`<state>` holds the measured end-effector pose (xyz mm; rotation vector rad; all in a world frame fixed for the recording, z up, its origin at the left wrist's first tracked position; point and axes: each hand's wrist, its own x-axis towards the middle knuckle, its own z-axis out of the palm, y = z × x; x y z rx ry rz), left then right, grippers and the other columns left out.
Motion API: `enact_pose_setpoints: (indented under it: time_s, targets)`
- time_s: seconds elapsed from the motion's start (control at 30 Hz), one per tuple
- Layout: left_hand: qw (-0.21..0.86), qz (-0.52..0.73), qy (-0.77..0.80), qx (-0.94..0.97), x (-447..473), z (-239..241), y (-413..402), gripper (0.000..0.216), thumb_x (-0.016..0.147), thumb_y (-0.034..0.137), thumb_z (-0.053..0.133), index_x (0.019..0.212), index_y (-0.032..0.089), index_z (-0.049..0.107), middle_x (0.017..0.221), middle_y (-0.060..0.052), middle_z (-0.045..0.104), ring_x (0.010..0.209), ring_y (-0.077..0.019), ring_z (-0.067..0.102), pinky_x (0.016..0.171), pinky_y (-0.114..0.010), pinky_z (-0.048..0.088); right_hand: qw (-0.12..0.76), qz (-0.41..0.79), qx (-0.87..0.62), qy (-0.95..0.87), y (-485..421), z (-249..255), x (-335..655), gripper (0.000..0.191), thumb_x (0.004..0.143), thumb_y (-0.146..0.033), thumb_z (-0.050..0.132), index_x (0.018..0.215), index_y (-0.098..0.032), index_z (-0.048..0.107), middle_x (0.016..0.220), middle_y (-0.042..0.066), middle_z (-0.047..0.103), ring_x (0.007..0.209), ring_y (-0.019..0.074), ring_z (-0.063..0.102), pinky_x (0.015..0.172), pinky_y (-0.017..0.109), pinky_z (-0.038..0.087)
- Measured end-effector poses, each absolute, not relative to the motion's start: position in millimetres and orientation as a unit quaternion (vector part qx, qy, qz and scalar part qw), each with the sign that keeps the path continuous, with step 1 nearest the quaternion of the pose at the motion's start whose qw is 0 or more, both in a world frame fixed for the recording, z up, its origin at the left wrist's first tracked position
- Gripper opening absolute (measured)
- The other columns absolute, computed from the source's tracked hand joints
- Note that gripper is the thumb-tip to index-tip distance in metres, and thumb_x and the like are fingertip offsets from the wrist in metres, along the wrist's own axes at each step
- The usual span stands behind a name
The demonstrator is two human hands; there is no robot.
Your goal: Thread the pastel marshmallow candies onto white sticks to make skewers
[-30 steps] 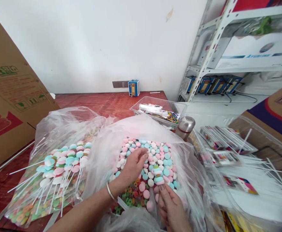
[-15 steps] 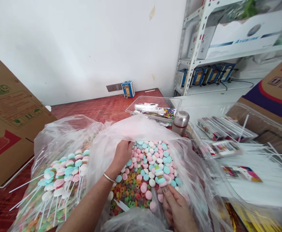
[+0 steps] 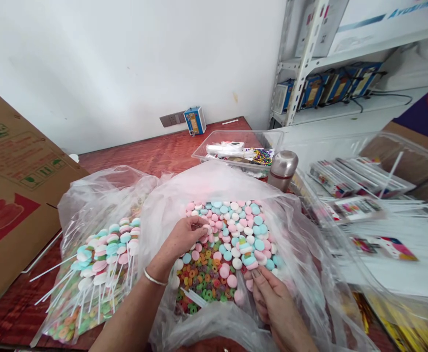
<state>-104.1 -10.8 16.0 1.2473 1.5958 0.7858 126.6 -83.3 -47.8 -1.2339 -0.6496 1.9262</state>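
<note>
Stack [image 3: 249, 253] of pale discs with a coloured ring layer is above the right half of the open bag [image 3: 214, 177], leaning a bit. Right hand [image 3: 273, 297] pinches it at the lower end, thumb against fingers; stick inside not clear to see. Main risk, I'd say: only the bottom is gripped, so a tilt or a bump could let the upper layers slide off or twist, and soft discs could dent or split if pushed hard. Left hand [image 3: 187, 238], over the middle of the bag, has fingertips bunched at a pink disc; can't tell if gripped or just touched. Neighbouring discs crowd it, so a wrong colour or two at once could come up. Rings [image 3: 203, 269] fill the bag's near left part, with loose sticks [image 3: 194, 297] on them; a wrist brushing there could bury or scatter the sticks. Bag's film is slack and bunched at the near edge; a snag from either forearm could tip contents. Left of the bag, skewers [image 3: 102, 254] lie heaped, sticks splayed; an elbow could knock some off. Flask [image 3: 283, 168] stands just behind the bag's right side; tugged film could topple it.
</note>
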Motion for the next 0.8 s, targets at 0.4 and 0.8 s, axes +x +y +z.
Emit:
enact_pose_setpoints:
  time_s: [0.4, 0.8]
  targets:
    - [0.367, 0.371, 0.719, 0.46, -132.2, 13.7, -41.0, 0.028, 0.076, 0.04, 0.06, 0.088, 0.015, 0.064, 0.059, 0.003, 0.055, 0.054, -0.0135, 0.053, 0.052, -0.025, 0.044, 0.363, 0.747, -0.496, -0.254, -83.5, -48.0, 127.2, 0.056, 0.066, -0.07, 0.072, 0.083, -0.019, 0.058, 0.05, -0.014, 0.024, 0.042, 0.0026, 0.008, 0.037, 0.017, 0.006]
    - [0.396, 0.297, 0.722, 0.483, -131.4, 4.6, -54.1, 0.035, 0.073, 0.031, 0.062, 0.103, 0.014, 0.069, 0.063, 0.002, 0.061, 0.052, -0.0136, 0.054, 0.054, -0.026, 0.041, 0.364, 0.735, -0.507, -0.267, -87.4, -44.7, 124.0, 0.048, 0.071, -0.064, 0.071, 0.083, -0.019, 0.059, 0.051, -0.013, 0.028, 0.04, 0.0028, 0.012, 0.037, 0.017, 0.006]
